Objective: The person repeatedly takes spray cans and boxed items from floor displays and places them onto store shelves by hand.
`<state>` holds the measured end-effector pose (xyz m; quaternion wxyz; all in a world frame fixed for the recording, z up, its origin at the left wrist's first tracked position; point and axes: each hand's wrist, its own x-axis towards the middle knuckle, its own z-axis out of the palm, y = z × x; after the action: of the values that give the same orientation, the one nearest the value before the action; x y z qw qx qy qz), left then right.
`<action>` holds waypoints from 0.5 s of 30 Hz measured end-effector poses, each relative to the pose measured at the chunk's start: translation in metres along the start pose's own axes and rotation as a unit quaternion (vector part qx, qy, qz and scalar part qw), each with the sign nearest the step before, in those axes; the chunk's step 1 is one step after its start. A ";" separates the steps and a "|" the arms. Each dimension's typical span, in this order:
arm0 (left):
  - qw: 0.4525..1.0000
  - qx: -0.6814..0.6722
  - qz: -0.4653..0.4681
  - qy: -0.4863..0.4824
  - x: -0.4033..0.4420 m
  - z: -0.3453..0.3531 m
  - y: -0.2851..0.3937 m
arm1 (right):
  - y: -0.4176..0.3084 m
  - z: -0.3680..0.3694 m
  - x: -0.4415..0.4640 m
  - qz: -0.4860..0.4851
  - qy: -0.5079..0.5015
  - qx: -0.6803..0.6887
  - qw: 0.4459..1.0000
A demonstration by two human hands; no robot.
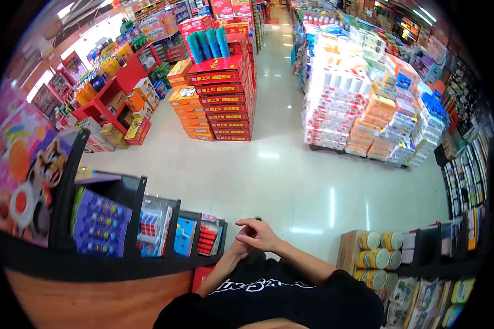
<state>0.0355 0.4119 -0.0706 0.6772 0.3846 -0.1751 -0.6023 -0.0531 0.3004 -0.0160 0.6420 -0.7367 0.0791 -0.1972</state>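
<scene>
- Right hand (260, 237) laid against left hand (238, 250), both meeting in front of the black shirt (302, 307) with white lettering.
- Right hand loosely bent, upper digits parted with a gap between and pointing left; left hand partly hidden under the right, so cannot tell whether spread or curled, or whether pinching anything between the palms.
- Nearest to the left hand, just beside but apart: red packs (207, 240) in the end compartment of a black rack (148, 268).
- Next along that rack, going left: a blue pack (185, 236), a clear-packaged puzzle cube (150, 225), then purple packs (101, 225), with black dividers between.
- Below the rack, an orange-brown wooden surface (93, 301).
- Near the right forearm, yellow cans (374, 257) stacked on their sides next to a cardboard box (347, 252).
- Ahead, well apart from both hands, on the glossy pale floor (230, 170): a tall stack of red cartons (225, 104) with four teal cylinders (209, 44) upright on top, orange cartons (191, 112) alongside.
- Across the aisle to the right, a large pile of white-and-red wrapped packs (329, 104).
</scene>
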 end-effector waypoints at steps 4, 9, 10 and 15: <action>0.999 0.019 0.004 0.027 0.070 0.006 0.069 | 0.035 -0.049 0.090 -0.008 0.014 -0.047 0.999; 1.000 0.007 -0.001 -0.012 0.216 -0.043 0.107 | 0.055 -0.124 0.208 0.015 0.026 -0.057 0.998; 1.000 0.004 0.000 -0.029 0.254 -0.056 0.108 | 0.056 -0.139 0.228 0.014 0.030 -0.071 0.997; 0.997 -0.006 -0.012 -0.082 0.388 -0.086 0.136 | 0.082 -0.207 0.323 0.040 0.091 0.010 0.995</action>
<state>0.2711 0.0666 -0.1148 0.6557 0.3322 -0.2222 -0.6406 0.1707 -0.0214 -0.0147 0.6469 -0.7054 0.1651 -0.2383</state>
